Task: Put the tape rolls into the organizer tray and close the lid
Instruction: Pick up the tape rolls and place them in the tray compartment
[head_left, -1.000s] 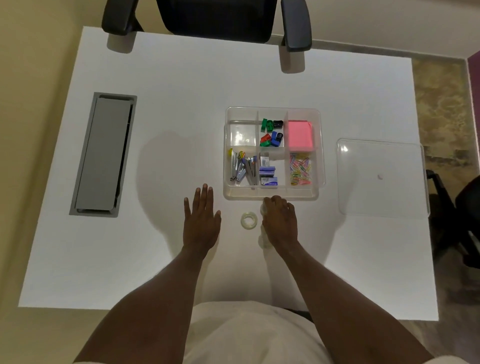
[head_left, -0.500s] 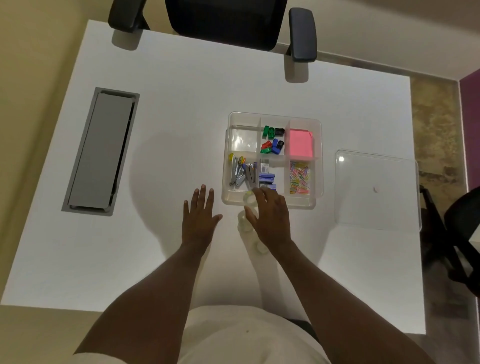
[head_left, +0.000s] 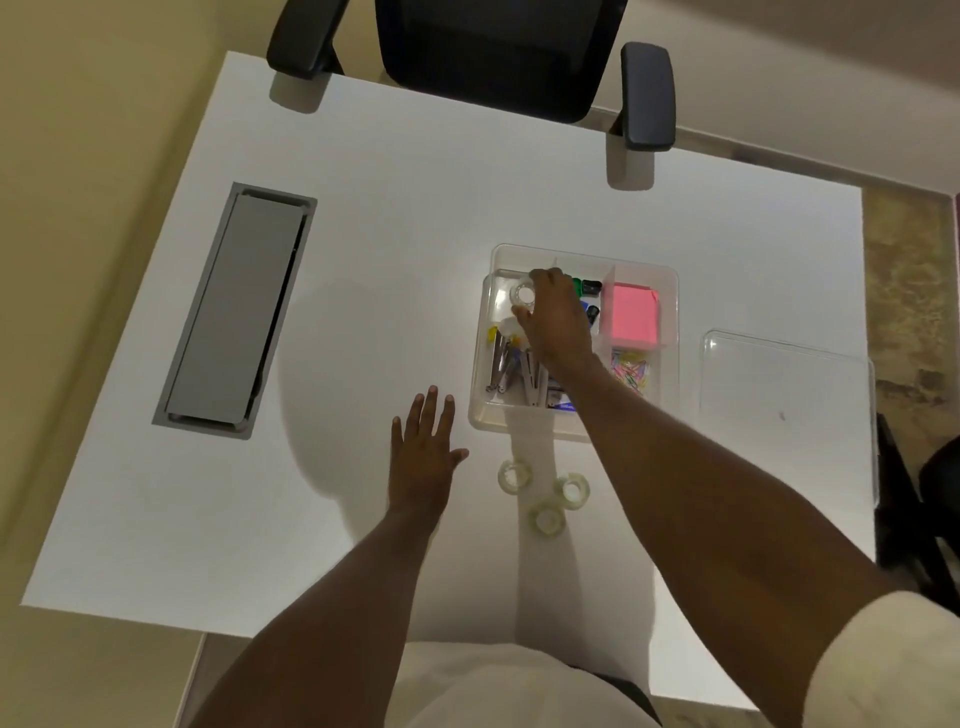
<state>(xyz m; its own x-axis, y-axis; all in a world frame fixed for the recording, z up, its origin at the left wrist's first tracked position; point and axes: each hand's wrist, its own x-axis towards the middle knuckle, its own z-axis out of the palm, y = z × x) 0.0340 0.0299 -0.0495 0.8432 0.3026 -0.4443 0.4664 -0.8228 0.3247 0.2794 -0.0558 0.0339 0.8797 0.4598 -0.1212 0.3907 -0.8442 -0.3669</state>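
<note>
The clear organizer tray (head_left: 670, 280) sits mid-table with its compartments uncovered. My right hand (head_left: 556, 317) reaches over it and pinches a clear tape roll (head_left: 523, 294) above the far-left compartment. Three more clear tape rolls lie on the table in front of the tray: one on the left (head_left: 514, 475), one on the right (head_left: 572, 488), one nearest me (head_left: 546, 518). My left hand (head_left: 423, 457) rests flat on the table, fingers apart, left of those rolls. The clear lid (head_left: 784, 384) lies flat to the right of the tray.
The tray's other compartments hold pink sticky notes (head_left: 629, 312), coloured paper clips (head_left: 631, 370), staplers (head_left: 503, 366) and small coloured clips. A grey cable hatch (head_left: 234, 312) is set into the white table (head_left: 363, 182) at left. A black chair (head_left: 498, 57) stands at the far edge.
My right hand lifted a tape roll from the table and carried it forward over the tray's far-left compartment. The left hand stayed flat. The camera moved closer.
</note>
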